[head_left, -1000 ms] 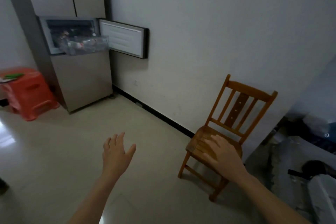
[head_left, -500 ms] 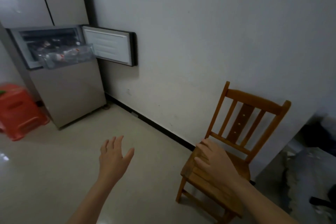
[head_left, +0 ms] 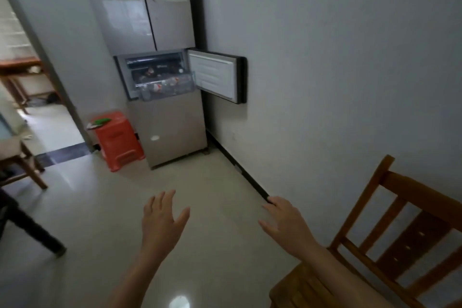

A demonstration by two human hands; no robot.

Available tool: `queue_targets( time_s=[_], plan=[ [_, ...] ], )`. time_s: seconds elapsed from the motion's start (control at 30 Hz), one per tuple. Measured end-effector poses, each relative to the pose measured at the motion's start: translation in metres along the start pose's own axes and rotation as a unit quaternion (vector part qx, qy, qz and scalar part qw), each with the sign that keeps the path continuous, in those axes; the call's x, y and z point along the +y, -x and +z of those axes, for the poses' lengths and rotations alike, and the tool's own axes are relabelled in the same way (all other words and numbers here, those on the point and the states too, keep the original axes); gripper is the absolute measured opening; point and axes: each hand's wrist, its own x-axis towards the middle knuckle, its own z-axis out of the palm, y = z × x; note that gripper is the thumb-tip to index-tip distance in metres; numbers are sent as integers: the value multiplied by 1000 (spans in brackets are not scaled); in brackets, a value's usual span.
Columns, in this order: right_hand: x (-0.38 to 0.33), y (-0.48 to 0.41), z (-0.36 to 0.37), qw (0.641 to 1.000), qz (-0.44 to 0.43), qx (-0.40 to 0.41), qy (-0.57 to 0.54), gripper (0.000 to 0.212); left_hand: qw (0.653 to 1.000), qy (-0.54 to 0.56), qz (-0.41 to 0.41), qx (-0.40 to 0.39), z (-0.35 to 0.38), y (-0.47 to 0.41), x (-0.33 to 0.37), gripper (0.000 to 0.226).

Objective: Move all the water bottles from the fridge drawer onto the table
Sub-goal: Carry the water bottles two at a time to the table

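Note:
A tall grey fridge [head_left: 175, 132] stands against the far wall with a small middle door [head_left: 212, 75] swung open to the right. Its clear drawer [head_left: 167, 87] is pulled out and holds several water bottles [head_left: 160, 87] lying on their sides. My left hand [head_left: 161, 222] hovers over the floor with fingers spread and holds nothing. My right hand [head_left: 287, 225] is also empty with fingers apart, just left of a wooden chair. Both hands are well short of the fridge. The table's dark leg [head_left: 32, 227] shows at the left edge.
A wooden chair [head_left: 390, 245] stands at the lower right by the white wall. An orange plastic stool [head_left: 117, 140] sits left of the fridge. A doorway [head_left: 37, 97] opens at the left, with another wooden chair [head_left: 22, 165] near it. Shiny tiled floor [head_left: 125, 207] lies between me and the fridge.
The view has swung left toward the fridge, which now sits near the middle. My right hand has come off the chair seat and hangs free. Both hands stay empty.

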Motion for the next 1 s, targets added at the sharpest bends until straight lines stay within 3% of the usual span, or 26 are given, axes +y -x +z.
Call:
queue_targets(
  time_s=[0.17,0.27,0.63,1.0],
  plan=[
    [2,-47,20,997,-57,-25,-49,48,997,-34,-59,36,-6,-24,-19,60],
    [1,-87,22,996,-78,-33,-38,45,994,-40,-83,54,-4,-45,-27,60],
    [-7,-272,46,990,-135,-32,7,53,992,-27,-87,87,7,-200,-53,59],
    [13,-427,86,990,-107,-89,-22,80,993,-12,-92,69,37,-352,-62,61]
  ],
)
